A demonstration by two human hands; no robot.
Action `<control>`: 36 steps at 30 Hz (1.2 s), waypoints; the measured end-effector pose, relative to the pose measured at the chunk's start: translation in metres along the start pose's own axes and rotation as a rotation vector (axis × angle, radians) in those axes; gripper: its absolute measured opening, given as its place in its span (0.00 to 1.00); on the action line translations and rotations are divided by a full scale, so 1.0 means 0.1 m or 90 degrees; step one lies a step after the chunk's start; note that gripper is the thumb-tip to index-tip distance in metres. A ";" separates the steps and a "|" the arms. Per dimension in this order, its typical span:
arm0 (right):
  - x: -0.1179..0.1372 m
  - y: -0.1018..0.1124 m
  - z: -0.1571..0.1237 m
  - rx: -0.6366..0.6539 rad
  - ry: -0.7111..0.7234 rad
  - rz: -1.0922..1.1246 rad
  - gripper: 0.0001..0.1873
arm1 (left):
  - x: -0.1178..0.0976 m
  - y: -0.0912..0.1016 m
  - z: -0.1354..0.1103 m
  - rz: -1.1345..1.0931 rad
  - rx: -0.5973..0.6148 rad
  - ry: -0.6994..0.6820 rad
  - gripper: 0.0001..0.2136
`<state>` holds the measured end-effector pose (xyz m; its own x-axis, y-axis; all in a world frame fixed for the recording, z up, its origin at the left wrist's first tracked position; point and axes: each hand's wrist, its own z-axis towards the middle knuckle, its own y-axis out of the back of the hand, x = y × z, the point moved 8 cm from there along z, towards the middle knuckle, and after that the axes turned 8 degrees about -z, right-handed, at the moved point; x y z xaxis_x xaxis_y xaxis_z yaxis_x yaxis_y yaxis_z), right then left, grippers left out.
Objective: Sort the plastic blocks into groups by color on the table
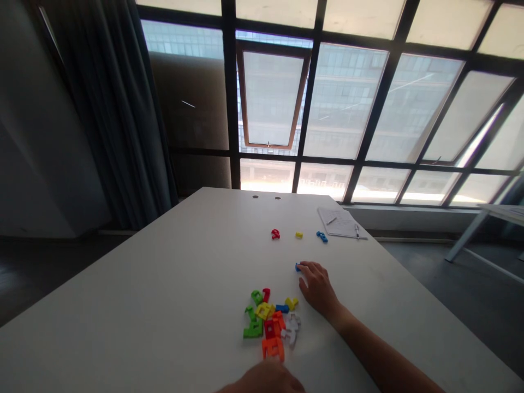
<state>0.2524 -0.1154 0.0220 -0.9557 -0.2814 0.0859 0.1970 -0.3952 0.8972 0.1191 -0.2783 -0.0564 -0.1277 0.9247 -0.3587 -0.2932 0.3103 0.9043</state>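
My right hand (317, 286) reaches forward over the white table, its fingertips on a small blue plastic piece (297, 267), which they partly cover. A pile of coloured plastic pieces, some shaped like letters, lies nearer to me: green (254, 328), yellow (265, 310), red (269, 329), orange (273, 347), white (291, 325) and another blue piece (282, 308). At the bottom edge, my left hand (266, 377) is just below the orange piece. Its fingers are mostly hidden, so I cannot see whether it holds anything.
Farther back on the table (184, 262), a red piece (275, 234), a yellow piece (299, 235) and blue pieces (322, 237) form a row. Papers (344, 222) with pens lie at the right edge. Beyond are windows, a dark curtain (118, 109) and another table (501, 213).
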 end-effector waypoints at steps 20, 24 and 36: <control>-0.65 -0.04 0.10 -0.034 -0.063 0.134 0.15 | -0.12 0.14 0.02 -0.046 -0.024 -0.040 0.08; -0.76 0.00 0.06 -0.058 -0.091 0.080 0.14 | -0.09 0.10 0.00 -0.038 -0.025 -0.026 0.08; -0.53 0.13 0.04 -0.011 -0.013 -0.107 0.13 | -0.11 0.13 0.01 -0.045 -0.018 -0.029 0.09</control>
<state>0.3049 -0.1018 0.0308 -0.9798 -0.1924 -0.0554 0.0378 -0.4496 0.8924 0.1173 -0.2842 -0.0408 -0.0632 0.9099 -0.4100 -0.3271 0.3693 0.8699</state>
